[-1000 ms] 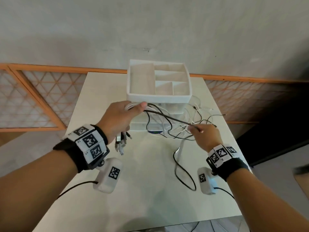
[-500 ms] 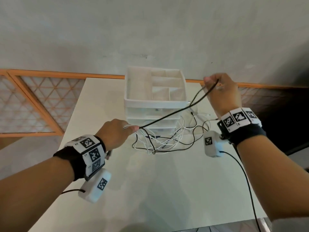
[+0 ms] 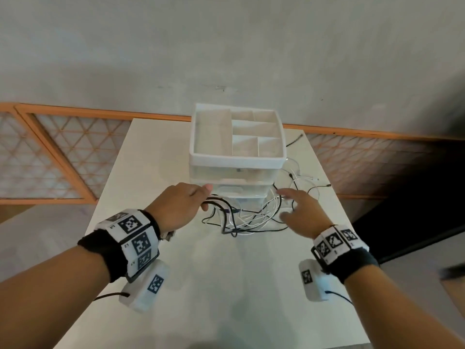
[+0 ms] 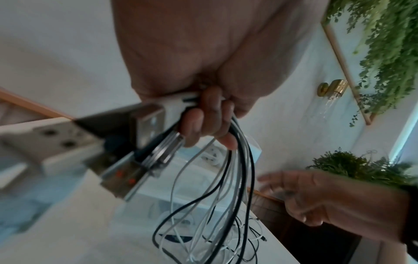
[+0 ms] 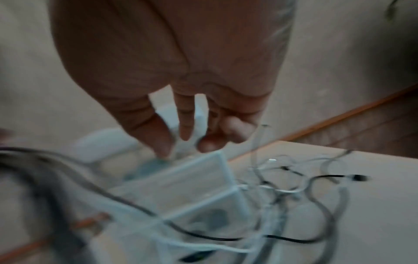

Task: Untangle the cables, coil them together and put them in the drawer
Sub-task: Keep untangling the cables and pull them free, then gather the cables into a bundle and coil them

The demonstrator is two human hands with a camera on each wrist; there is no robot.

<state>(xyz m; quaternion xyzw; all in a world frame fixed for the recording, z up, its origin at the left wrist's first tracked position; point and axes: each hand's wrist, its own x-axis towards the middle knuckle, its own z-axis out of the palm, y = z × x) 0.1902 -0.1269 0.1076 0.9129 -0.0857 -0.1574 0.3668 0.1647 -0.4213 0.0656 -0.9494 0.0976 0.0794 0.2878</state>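
My left hand grips a bunch of black and white cables near their plug ends, and the USB plugs stick out behind the fist. The rest of the cables hang down in a loose tangle on the white table, just in front of the clear drawer unit. Loose ends trail to the right of the unit. My right hand hovers over the tangle's right side with fingers spread and relaxed, holding nothing.
A white divided organiser tray tops the drawer unit. One black cable end lies at the table's far right. An orange lattice railing and a grey wall stand behind. The table's right edge drops to a dark floor.
My right hand let go of the black cable it had pulled up high at the right and came back down to the tangle. My left hand kept its grip.
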